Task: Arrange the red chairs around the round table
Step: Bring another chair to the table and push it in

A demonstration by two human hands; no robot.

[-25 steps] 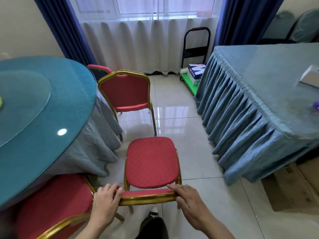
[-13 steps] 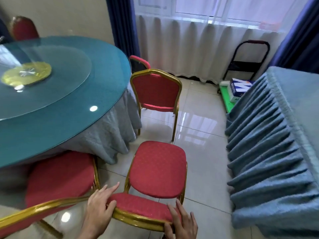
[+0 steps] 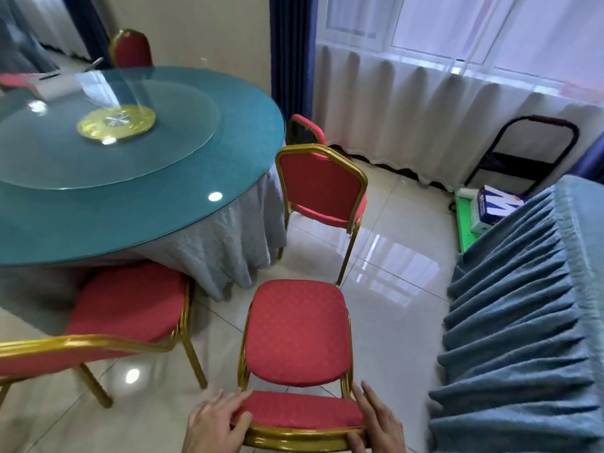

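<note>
A red chair with a gold frame (image 3: 295, 331) stands on the floor right in front of me. My left hand (image 3: 214, 425) grips the left end of its backrest top and my right hand (image 3: 376, 423) grips the right end. The round table (image 3: 130, 178), with a teal glass top, grey cloth and a glass turntable, fills the upper left. A second red chair (image 3: 130, 299) is tucked under the table's near edge at the left. A third chair (image 3: 322, 188) stands at the table's right side, a fourth (image 3: 307, 129) behind it, and another (image 3: 130, 49) at the far side.
A long table with a pleated blue skirt (image 3: 523, 322) stands close on the right. A green trolley with a black handle (image 3: 467, 223) carries a paper box (image 3: 493, 206) by the white curtains. Tiled floor lies open between the two tables.
The view has swung left, bringing more of the round table into sight. The held chair has turned with it toward the gap between two chairs. Both hands stay on its backrest.
</note>
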